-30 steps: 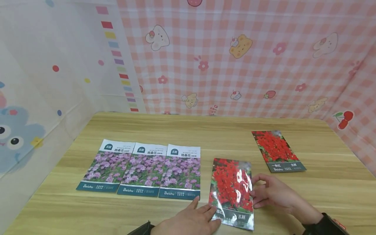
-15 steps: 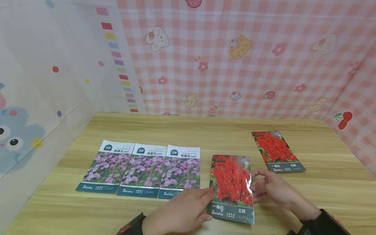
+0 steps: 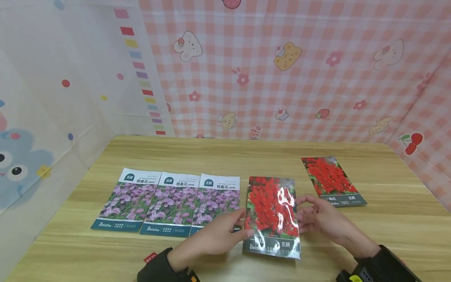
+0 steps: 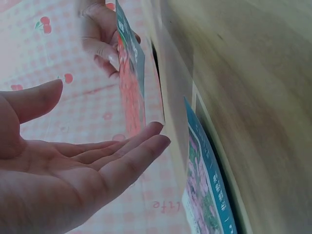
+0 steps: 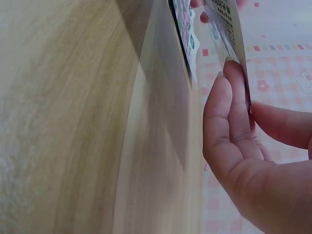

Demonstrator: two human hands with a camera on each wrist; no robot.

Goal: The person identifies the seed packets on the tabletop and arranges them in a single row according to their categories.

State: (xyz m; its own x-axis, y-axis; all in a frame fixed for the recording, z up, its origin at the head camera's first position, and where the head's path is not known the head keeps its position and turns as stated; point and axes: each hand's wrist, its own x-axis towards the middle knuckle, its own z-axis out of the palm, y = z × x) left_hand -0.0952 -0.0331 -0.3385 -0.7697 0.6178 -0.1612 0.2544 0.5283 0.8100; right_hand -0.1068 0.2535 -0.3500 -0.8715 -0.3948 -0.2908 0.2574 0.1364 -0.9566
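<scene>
Packet with red flowers (image 3: 271, 207) is held above the worktop (image 3: 253, 156), over its near half and a little to the right of the middle of the near edge. The right hand (image 3: 327, 223) grips its right side: the packet is clamped between the thumb and the bent fingers, which lie under it. The left hand (image 3: 220, 233) is at its left side, with nearly straight fingers and the thumb well apart from them; I cannot tell if this hand touches the packet.

Toward the left edge of the worktop lie in a row the left purple packet (image 3: 130, 199), the middle purple packet (image 3: 170, 203) and the right purple packet (image 3: 216, 201). In the head view, the left hand covers some lower part of the last one. The second red packet (image 3: 331, 178) lies turned a little askew toward the right edge. Behind the far edge hangs a pink checked cloth (image 3: 260, 90).
</scene>
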